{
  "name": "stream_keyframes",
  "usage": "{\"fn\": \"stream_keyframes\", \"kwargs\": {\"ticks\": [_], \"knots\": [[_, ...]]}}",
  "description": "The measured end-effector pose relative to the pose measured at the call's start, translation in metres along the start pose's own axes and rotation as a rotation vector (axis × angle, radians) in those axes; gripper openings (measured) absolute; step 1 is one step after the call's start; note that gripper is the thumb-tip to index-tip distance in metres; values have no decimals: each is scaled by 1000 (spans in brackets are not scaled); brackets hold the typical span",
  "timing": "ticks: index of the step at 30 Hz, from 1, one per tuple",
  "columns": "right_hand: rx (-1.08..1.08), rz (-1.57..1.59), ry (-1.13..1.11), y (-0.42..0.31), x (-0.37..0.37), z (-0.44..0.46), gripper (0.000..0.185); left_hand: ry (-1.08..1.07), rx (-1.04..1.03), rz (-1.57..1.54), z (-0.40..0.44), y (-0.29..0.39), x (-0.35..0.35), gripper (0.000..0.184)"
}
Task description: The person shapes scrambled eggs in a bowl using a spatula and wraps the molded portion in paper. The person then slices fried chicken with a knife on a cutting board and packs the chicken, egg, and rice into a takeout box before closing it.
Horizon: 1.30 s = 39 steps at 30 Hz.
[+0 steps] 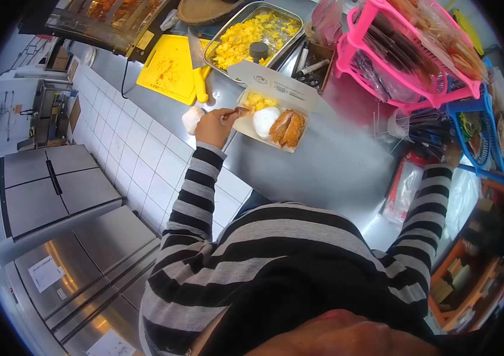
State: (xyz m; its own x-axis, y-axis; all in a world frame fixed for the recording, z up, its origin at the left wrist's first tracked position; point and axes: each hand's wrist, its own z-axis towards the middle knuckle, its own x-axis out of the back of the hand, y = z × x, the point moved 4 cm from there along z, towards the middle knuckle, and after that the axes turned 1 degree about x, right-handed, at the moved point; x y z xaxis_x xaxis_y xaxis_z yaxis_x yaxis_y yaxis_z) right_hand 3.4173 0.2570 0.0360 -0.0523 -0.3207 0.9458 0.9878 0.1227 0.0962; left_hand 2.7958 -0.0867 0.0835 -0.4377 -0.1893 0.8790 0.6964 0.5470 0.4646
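My left hand (213, 127) is closed in a pinch on a small reddish-brown item (242, 111) at the left edge of an open cardboard meal box (290, 144); its kind is unclear. In the box lie yellow scrambled-egg-like pieces (260, 101), a white mound of rice (265, 122) and sliced breaded cutlet (288, 128). A pale rounded thing (192, 119) sits beside my left hand. Far to the right, my right hand (452, 155) is at a holder of dark wrapped items (427, 126); its fingers are mostly hidden.
Behind the box stands a metal tray (295, 43) of yellow food. Left of it are a yellow cutting board (168, 68) and a yellow-handled knife (200, 86). A pink basket (403, 105), a blue basket (468, 107) and a red-edged plastic pack (404, 187) crowd the right side.
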Motion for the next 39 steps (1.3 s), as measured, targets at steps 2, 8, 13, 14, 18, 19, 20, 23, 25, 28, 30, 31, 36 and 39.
{"fn": "stream_keyframes", "kwargs": {"ticks": [2,8,13,14,18,19,20,23,25,28,30,31,36,39], "knots": [[-3,6,12,0,17,-3,20,139,15,72,-6,17,13,24],[-18,333,104,-10,60,-43,14,89,-106,156,-3,20,2,35],[-117,257,294,-20,118,-98,19,-36,-105,212,10,-8,-8,33],[-206,402,334,-25,135,-114,20,-87,-53,225,12,-7,-4,28],[-369,907,275,-59,166,-164,17,-49,-143,91,9,8,12,13],[-387,1171,198,-80,167,-171,16,-42,-182,14,7,16,17,12],[-423,1186,164,-116,179,-174,14,-49,-176,-64,7,19,15,17],[-371,1442,32,-218,185,-180,14,-49,-405,-247,0,27,10,34],[-259,1483,-58,-292,203,-172,14,-139,-368,-108,-7,25,20,60],[-375,1794,-455,-382,181,-168,17,-86,-201,80,-10,-4,41,89],[-262,1574,-364,-418,171,-169,20,-3,-398,74,-15,-35,52,83],[-150,1345,-172,-426,174,-169,22,-123,-322,85,-13,-56,53,74],[-92,1234,-193,-410,175,-198,22,-897,-194,-21,-29,-54,59,29],[-236,1428,-311,-387,145,-229,20,-962,-379,-384,-45,-2,29,25]]}}
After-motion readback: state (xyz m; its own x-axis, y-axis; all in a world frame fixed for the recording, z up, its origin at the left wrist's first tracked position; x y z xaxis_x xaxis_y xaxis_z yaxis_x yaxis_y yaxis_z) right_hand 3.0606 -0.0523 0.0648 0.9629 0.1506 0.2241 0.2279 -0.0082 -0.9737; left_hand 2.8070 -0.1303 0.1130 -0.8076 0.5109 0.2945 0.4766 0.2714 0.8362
